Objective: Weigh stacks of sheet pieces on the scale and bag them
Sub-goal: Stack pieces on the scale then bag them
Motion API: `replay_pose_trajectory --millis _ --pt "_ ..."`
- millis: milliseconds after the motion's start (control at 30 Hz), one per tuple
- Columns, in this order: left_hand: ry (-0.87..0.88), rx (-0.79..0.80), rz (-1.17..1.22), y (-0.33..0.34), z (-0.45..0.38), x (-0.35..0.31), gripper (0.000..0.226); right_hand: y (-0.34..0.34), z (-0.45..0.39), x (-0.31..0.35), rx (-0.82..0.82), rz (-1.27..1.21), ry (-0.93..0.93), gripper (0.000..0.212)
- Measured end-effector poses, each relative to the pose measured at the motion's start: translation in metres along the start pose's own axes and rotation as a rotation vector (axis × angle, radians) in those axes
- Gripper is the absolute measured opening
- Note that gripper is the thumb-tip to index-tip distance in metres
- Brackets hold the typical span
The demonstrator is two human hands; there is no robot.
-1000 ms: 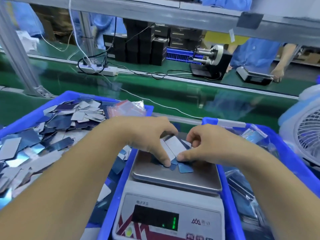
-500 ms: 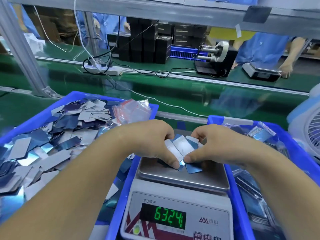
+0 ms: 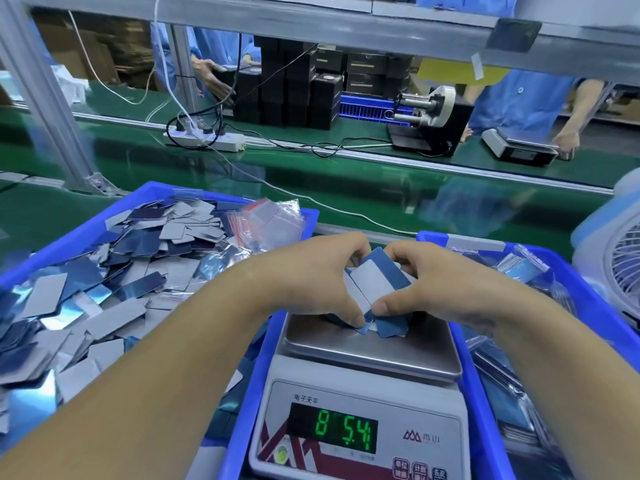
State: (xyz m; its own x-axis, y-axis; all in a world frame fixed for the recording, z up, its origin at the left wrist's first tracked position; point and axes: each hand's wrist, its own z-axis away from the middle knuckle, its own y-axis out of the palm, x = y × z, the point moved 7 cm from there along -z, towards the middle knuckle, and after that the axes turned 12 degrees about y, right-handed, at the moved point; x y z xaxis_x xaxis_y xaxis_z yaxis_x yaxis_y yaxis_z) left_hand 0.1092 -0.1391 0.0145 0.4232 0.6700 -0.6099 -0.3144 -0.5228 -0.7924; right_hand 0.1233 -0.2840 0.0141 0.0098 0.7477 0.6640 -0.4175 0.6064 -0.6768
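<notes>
Your left hand and right hand both pinch a fanned stack of blue and white rectangular sheet pieces, its lower edges touching the steel pan of the white digital scale. To your left, the blue plastic bin holds loose pieces; clear zip bags lie at its far corner

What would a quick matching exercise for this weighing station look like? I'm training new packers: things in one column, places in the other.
Things:
1. loose sheet pieces
2. empty zip bags
3. scale
4. fan

Places:
A. far right edge
B. between the two blue bins
C. heaped in the left bin
D. far corner of the left bin

Pairs: 1-C, 2-D, 3-B, 4-A
</notes>
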Motion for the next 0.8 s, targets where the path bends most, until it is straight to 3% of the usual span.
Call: replay_pose_trajectory --millis 300,500,600,733,800 --pt "0.096 -0.061 0.115 -0.002 -0.002 -0.003 0.055 -0.006 0.002 0.008 -0.057 0.008 -0.152 0.041" --pt "0.212 -0.224 0.203 -0.018 -0.002 -0.008 0.045 -0.017 0.01 0.024 -0.27 0.02 -0.348 0.025" --pt "0.217 -0.19 0.22 -0.013 -0.003 -0.007 0.05 -0.013 0.009 0.026 -0.35 0.104 -0.395 0.025" --pt "0.181 -0.084 0.189 0.0 -0.005 -0.002 0.061 0.002 -0.002 0.017 -0.229 0.227 -0.312 0.046" --pt "0.172 -0.073 0.178 0.002 -0.006 0.0 0.063 0.002 -0.002 0.014 -0.172 0.205 -0.302 0.046"
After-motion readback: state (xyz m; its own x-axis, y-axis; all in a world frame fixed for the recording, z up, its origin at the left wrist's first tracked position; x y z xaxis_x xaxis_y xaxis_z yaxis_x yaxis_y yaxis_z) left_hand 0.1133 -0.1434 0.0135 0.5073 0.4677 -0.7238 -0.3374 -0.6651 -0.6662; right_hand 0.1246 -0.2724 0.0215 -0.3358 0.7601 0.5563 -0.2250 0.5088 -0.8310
